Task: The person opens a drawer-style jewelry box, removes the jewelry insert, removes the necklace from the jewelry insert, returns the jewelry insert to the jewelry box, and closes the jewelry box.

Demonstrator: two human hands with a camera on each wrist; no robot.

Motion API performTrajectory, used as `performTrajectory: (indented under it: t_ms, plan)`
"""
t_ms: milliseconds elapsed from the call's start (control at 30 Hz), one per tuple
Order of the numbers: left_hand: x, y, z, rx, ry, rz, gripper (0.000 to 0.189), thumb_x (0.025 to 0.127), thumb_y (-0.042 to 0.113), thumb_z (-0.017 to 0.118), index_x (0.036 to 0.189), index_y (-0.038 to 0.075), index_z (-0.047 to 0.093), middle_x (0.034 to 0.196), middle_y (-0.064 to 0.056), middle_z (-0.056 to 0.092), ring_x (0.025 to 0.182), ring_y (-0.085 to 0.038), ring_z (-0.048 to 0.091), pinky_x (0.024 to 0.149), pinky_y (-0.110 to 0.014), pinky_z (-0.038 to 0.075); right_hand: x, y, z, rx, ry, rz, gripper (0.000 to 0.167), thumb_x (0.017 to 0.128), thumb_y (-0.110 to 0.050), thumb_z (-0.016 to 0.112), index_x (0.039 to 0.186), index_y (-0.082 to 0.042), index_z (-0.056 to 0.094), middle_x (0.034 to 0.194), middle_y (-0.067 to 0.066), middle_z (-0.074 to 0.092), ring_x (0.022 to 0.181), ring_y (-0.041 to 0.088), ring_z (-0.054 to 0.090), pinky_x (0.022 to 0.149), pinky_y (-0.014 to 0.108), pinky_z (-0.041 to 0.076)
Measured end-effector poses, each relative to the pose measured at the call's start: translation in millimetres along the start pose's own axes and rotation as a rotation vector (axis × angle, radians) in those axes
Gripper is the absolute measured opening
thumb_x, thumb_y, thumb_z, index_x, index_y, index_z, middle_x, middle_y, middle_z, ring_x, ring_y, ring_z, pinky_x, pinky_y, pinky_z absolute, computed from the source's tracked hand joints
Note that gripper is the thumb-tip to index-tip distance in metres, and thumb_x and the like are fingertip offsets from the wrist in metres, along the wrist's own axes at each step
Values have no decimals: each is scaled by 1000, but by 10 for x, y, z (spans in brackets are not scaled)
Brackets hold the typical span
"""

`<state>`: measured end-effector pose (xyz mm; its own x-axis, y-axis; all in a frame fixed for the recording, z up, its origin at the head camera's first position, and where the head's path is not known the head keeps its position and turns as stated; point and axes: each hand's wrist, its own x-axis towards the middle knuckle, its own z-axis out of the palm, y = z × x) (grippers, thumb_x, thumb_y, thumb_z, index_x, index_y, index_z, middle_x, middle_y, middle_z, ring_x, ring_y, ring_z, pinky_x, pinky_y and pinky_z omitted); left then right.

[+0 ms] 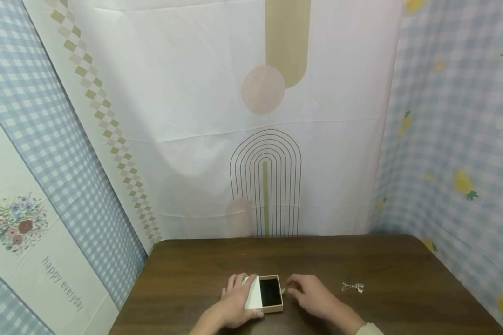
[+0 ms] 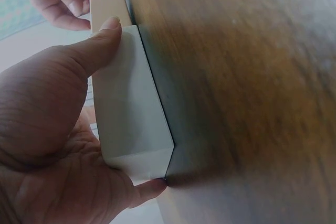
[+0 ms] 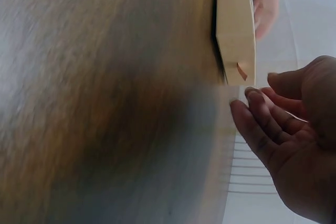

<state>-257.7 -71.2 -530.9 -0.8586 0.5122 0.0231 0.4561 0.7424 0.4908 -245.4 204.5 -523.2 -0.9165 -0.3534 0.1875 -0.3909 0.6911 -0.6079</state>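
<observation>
A small drawer-style jewelry box lies on the table, its white sleeve (image 1: 254, 298) partly off the tan inner drawer (image 1: 273, 308). Black lining (image 1: 270, 291) shows inside the drawer. My left hand (image 1: 236, 300) grips the sleeve, thumb along the near side and fingers over the far side. From the drawer's front end sticks out a short ribbon tab (image 3: 241, 71). Just right of that end is my right hand (image 1: 310, 293), fingers loosely bent and apart from the box, nothing between them. Farther right lies a silvery piece of jewelry (image 1: 353, 287), seemingly a chain.
The dark wooden table (image 1: 184, 265) has a rounded far edge against a white printed cloth (image 1: 193, 177). Blue checked cloths (image 1: 440, 139) hang at the left and right sides.
</observation>
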Motion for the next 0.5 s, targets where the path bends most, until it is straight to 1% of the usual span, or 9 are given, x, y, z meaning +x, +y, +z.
performTrajectory:
  t_ms: [100, 267, 367, 500]
  plan:
    - [4, 6, -2, -5, 1, -1, 100, 83, 49, 87, 162, 10, 39, 159, -24, 42, 146, -49, 36, 110, -75, 39, 18, -30, 37, 14, -40, -11, 17, 97, -16, 76, 111, -7, 76, 92, -5, 75, 80, -1, 62, 71, 24, 56]
    - [15, 19, -23, 0, -2, -10, 101, 84, 51, 87, 162, 10, 39, 159, -22, 42, 146, -46, 36, 110, -73, 39, 66, -86, 78, -5, -89, 4, 16, 96, -15, 76, 110, -9, 75, 85, -8, 69, 73, -2, 55, 65, 23, 50]
    - [8, 25, -39, -6, -15, -20, 100, 84, 50, 87, 163, 11, 38, 160, -22, 41, 147, -46, 35, 111, -75, 39, 82, -117, 97, -12, -103, 13, 14, 96, -11, 74, 109, -8, 74, 80, -9, 65, 69, -1, 52, 62, 23, 47]
    - [6, 14, -35, -18, -28, -28, 100, 84, 49, 88, 162, 11, 38, 161, -22, 40, 148, -47, 34, 111, -75, 38, 86, -142, 123, -16, -109, 15, 13, 95, -7, 73, 108, -7, 73, 78, -9, 64, 67, 0, 52, 60, 23, 46]
